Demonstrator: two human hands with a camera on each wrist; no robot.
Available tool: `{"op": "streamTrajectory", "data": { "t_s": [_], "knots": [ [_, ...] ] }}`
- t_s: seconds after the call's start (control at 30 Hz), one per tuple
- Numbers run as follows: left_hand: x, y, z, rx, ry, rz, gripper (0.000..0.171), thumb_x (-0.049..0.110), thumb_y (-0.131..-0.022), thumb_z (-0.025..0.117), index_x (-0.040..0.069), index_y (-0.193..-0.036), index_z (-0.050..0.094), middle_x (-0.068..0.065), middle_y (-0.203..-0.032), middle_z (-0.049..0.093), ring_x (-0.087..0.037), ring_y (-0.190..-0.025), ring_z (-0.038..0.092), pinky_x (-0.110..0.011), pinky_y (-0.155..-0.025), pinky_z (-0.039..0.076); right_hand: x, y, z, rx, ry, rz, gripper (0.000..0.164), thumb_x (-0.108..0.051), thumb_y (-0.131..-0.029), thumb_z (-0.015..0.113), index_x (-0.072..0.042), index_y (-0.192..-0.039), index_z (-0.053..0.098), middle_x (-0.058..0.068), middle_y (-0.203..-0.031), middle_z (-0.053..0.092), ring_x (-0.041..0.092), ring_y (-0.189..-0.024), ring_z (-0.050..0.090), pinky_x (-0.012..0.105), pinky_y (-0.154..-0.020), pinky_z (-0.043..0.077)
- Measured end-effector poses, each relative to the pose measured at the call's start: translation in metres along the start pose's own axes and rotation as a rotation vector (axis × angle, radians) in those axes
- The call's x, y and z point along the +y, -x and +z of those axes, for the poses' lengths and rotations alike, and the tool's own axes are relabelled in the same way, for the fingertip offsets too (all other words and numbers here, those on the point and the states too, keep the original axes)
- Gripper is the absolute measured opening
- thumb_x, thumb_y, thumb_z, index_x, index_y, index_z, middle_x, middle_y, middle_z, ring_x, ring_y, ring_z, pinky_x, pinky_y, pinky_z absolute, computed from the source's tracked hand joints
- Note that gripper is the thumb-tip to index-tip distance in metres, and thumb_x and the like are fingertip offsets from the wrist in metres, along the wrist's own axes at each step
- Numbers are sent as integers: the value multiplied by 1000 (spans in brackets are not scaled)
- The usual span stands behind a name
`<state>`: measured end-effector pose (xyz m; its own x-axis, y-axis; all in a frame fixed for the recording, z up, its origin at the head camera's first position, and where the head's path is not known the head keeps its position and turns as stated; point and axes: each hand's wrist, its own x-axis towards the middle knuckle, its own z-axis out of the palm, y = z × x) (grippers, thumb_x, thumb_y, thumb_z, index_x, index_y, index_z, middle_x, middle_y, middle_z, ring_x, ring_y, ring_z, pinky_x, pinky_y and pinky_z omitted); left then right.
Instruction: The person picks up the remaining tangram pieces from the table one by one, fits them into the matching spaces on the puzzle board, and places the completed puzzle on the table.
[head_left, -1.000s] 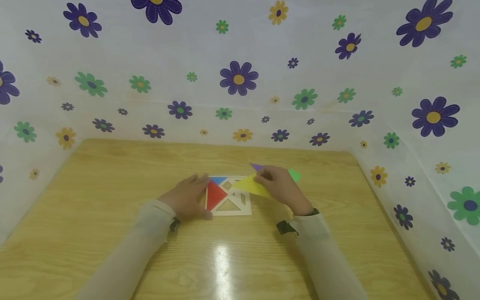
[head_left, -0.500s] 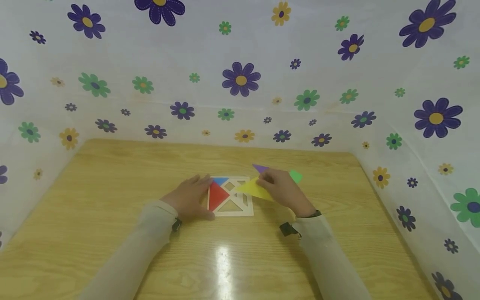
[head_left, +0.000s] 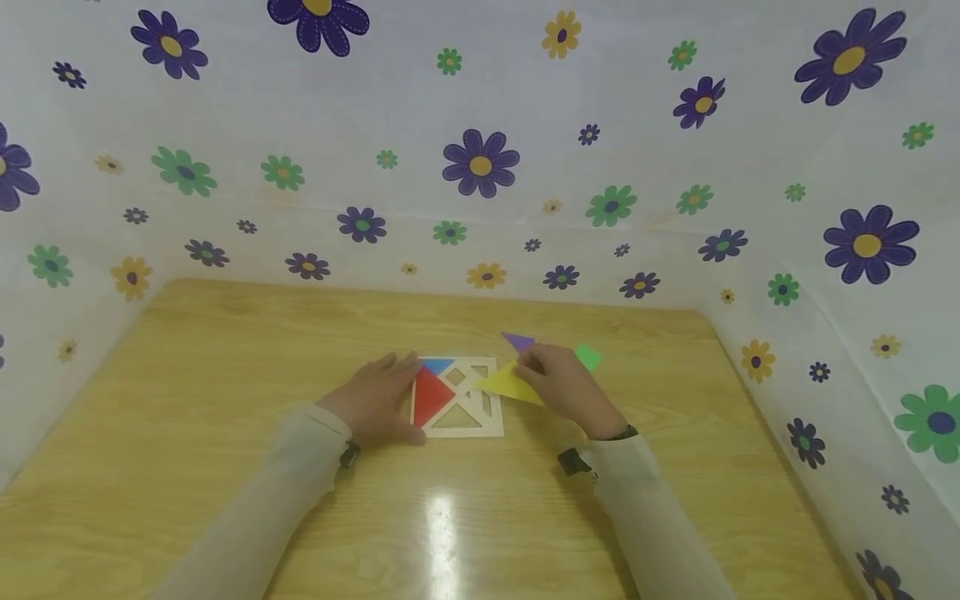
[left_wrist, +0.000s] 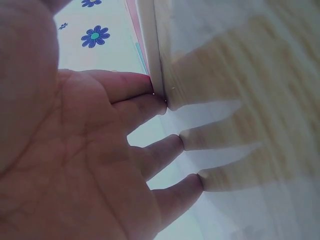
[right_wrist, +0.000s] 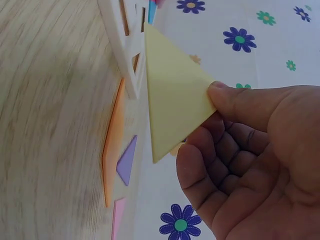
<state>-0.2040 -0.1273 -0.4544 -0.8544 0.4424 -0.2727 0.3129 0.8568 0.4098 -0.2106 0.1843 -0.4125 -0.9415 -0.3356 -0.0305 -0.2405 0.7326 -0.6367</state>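
Observation:
My left hand (head_left: pixel 371 400) rests at the left edge of a white tangram frame (head_left: pixel 465 432), thumb at its near corner. In the left wrist view the straight fingers (left_wrist: pixel 155 155) touch the tabletop, and the nearest meet the frame's edge (left_wrist: pixel 151 50). A red triangle (head_left: pixel 430 397) and a blue piece (head_left: pixel 437 366) sit in the frame, whose other cut-outs show wood. My right hand (head_left: pixel 566 387) pinches a yellow triangle (right_wrist: pixel 172 95) by one corner between thumb and finger. This triangle is tilted, its far tip overlapping the frame's right side in the head view.
Behind the right hand lie a purple piece (head_left: pixel 517 340) and a green piece (head_left: pixel 588 358). The right wrist view also shows an orange piece (right_wrist: pixel 114 145) and a pink piece (right_wrist: pixel 118 217) on the wooden table (head_left: pixel 262 333). A flower-patterned white sheet (head_left: pixel 337 125) surrounds the table's back and sides.
The yellow triangle has shifted slightly right with the right hand, overlapping less of the frame. My left hand stays at the frame's left edge.

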Motion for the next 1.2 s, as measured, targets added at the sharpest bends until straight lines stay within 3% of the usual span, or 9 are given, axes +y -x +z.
{"op": "streamTrajectory", "data": {
  "t_s": [0.37,0.53,0.73,1.2],
  "knots": [
    [-3,-5,4,2,-5,25,116,65,-77,81,16,-166,24,-3,-173,17,-36,-159,11,-54,-128,13,1,0,1,-33,-22,-39,12,-21,-103,65,-13,-98,72,-2,-87,67,17,-79,56,34,-74,51],
    [-3,-7,4,0,-9,24,117,66,-77,80,17,-166,22,-2,-173,15,-35,-159,10,-53,-128,12,1,-1,4,-67,-51,-90,12,-20,-103,65,-13,-97,71,-3,-82,64,15,-72,54,33,-70,49],
    [-2,-7,5,-1,-12,24,117,66,-77,80,17,-166,22,-2,-173,15,-35,-159,10,-53,-128,13,-2,-1,11,-109,-62,-71,11,-21,-103,65,-14,-98,70,-3,-81,61,14,-71,51,30,-66,47],
    [0,-1,1,-7,10,-17,114,64,-77,80,21,-166,23,0,-173,15,-34,-160,10,-56,-127,15,-18,-7,33,-175,-47,-109,10,-19,-102,66,-15,-94,70,-3,-85,64,15,-78,56,31,-73,52]
  ]
}}
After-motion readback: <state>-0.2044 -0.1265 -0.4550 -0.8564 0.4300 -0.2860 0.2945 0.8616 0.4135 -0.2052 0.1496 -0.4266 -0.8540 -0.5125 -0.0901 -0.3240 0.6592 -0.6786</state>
